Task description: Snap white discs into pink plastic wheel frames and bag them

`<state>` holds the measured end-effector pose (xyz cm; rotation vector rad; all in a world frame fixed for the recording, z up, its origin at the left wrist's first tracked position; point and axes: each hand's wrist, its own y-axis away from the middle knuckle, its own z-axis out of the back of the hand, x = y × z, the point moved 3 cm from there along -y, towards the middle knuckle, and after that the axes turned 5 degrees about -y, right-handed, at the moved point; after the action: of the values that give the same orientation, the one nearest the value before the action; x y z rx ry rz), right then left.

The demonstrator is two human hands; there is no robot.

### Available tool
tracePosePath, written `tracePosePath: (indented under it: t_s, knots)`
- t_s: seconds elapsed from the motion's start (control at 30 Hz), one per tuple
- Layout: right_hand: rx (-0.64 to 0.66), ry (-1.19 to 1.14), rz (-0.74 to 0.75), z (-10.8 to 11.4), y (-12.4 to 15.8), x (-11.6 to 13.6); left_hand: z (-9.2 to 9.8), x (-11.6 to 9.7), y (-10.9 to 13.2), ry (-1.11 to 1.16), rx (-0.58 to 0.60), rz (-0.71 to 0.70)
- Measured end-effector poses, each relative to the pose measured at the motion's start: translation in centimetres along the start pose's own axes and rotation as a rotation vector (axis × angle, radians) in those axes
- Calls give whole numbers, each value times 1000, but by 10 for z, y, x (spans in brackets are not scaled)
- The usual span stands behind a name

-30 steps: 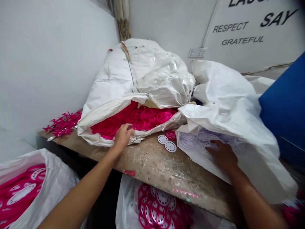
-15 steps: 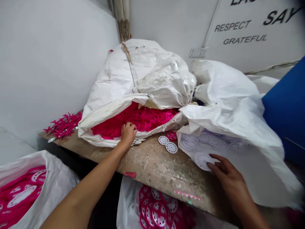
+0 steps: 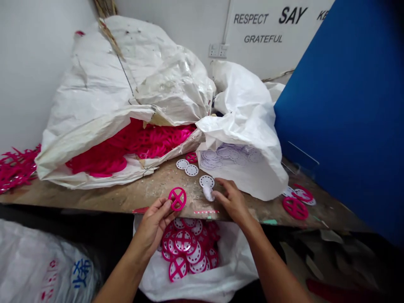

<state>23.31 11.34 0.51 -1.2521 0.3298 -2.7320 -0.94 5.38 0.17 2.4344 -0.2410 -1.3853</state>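
Note:
My left hand (image 3: 155, 222) pinches a pink plastic ring with a cross inside (image 3: 177, 198) just above the front edge of the worn wooden table (image 3: 132, 194). My right hand (image 3: 231, 201) is beside it, fingers closed on a small white disc (image 3: 208, 193) seen edge-on. Another white perforated disc (image 3: 206, 181) lies flat just behind it. Below the hands, an open white bag (image 3: 221, 273) holds several assembled pink-and-white wheels (image 3: 186, 248).
A big white sack (image 3: 94, 101) spills pink rings (image 3: 132, 145) on the left; a smaller white sack (image 3: 249, 126) holds white discs (image 3: 227, 155). Two loose discs (image 3: 187, 167) lie between. More pink parts (image 3: 295, 206) lie right, by a blue panel (image 3: 350, 105). Pink scraps (image 3: 15, 166) lie far left.
Both hands pulled back from the sacks to the table's front edge. The left now carries a pink ring, the right a white disc. The view shifted right and down.

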Motion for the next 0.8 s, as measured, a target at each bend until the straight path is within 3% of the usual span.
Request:
tracePosePath:
  t_s: [0.13, 0.33, 0.5, 0.6, 0.8]
  knots:
    - [166, 215, 71, -10, 4, 12, 5, 2, 5, 3, -24, 32]
    - [105, 284, 70, -13, 8, 29, 8, 10, 13, 20, -18, 55]
    - [232, 308, 3, -22, 4, 35, 8, 15, 15, 58, 13, 96]
    - [231, 109, -44, -21, -1, 33, 9, 15, 16, 87, 26, 108]
    - [108, -717, -158, -31, 24, 46, -1, 15, 17, 112, 55, 116]
